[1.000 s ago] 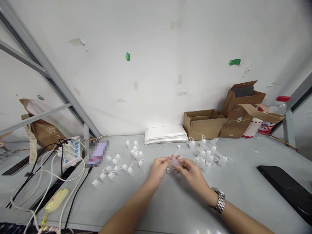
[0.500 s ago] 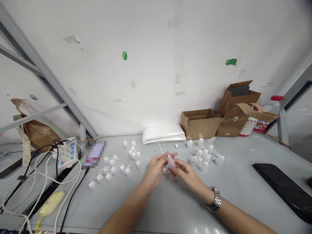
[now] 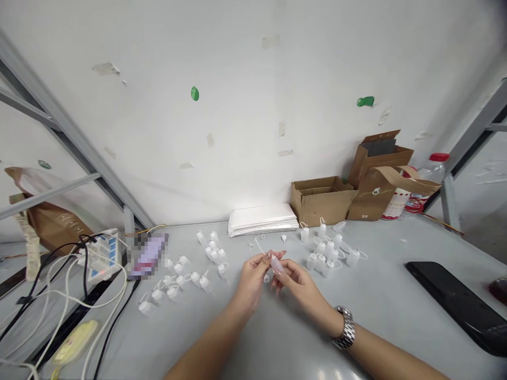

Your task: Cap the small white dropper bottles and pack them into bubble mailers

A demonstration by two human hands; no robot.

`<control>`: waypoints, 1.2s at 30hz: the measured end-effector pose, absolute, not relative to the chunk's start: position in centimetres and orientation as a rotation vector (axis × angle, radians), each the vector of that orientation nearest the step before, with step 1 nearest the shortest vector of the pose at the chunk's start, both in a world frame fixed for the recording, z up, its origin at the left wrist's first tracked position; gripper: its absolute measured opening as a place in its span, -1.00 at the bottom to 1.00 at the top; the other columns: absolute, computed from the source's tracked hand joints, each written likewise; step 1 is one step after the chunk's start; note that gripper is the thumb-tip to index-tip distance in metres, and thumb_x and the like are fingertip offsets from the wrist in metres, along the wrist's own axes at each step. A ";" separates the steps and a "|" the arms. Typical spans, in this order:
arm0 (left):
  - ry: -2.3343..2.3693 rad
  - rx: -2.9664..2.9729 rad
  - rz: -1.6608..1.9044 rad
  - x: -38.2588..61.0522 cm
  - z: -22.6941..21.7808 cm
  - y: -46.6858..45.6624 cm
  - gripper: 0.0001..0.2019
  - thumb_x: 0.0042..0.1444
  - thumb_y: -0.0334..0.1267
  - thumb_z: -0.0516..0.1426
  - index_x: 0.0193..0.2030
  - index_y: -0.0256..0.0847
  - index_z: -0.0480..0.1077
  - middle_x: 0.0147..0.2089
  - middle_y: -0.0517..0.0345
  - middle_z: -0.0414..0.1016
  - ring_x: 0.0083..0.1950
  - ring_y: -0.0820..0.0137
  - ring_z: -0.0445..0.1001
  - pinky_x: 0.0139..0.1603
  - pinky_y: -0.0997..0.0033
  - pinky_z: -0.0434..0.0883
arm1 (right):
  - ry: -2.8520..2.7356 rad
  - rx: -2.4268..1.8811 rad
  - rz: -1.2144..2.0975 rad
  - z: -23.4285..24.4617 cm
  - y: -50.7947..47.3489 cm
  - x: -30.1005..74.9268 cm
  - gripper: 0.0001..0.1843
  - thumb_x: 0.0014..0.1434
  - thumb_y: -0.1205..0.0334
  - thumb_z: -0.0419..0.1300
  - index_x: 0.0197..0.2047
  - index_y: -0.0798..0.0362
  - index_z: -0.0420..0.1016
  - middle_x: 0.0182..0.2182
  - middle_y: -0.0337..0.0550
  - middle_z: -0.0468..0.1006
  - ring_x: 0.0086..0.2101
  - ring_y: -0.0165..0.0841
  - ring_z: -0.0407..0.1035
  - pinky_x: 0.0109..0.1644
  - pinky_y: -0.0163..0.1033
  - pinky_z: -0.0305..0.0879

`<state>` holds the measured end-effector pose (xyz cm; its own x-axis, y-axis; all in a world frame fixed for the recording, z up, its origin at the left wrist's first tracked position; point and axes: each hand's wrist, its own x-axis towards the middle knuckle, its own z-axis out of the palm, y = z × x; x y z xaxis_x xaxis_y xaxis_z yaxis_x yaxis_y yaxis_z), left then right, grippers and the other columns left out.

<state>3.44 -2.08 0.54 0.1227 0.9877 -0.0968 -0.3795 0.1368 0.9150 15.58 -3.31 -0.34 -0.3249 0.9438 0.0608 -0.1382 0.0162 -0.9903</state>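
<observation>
Pale script on the brown bag (image 3: 370,200), at the far edge of the table (image 3: 257,338), is perhaps a brand, too small to read. One translucent bottle (image 3: 278,266), narrowing at its upper end, is tilted between my hands above the table's middle. My left hand (image 3: 250,279) pinches its narrow end; my right hand (image 3: 300,284) grasps its body. Two groups of white-capped bottles (image 3: 214,256) flank them; one carton (image 3: 328,207) and one white stack (image 3: 261,219) line the far edge.
</observation>
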 end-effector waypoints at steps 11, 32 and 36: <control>0.751 0.847 1.153 3.6 0.7 -2.3 -0.74 -0.05 -0.17 0.18 -0.27 -0.31 0.50 -0.07 -0.12 0.48 0.01 0.15 0.37 0.03 0.21 0.22 | -1.464 -0.998 1.286 -1.3 -3.5 15.9 -0.73 0.13 0.02 0.06 -0.29 0.07 0.32 -0.55 -0.28 0.33 -0.52 -0.45 0.21 -0.45 -0.33 0.18; 0.721 0.851 1.115 2.8 0.7 -1.8 -0.75 -0.02 -0.18 0.17 -0.26 -0.30 0.49 -0.13 -0.07 0.50 -0.07 0.24 0.40 -0.03 0.29 0.25 | -1.550 -1.016 1.224 -0.5 -2.9 16.5 -0.75 0.13 0.04 0.06 -0.30 0.07 0.32 -0.53 -0.27 0.37 -0.49 -0.43 0.26 -0.40 -0.31 0.21; 0.698 0.835 1.109 2.8 0.6 -1.8 -0.75 0.01 -0.16 0.14 -0.27 -0.30 0.48 -0.16 -0.06 0.50 -0.13 0.28 0.42 -0.10 0.32 0.28 | -1.683 -1.099 0.994 -0.3 -3.1 16.6 -0.81 0.14 0.11 0.05 -0.29 0.06 0.33 -0.45 -0.21 0.44 -0.44 -0.39 0.29 -0.33 -0.28 0.22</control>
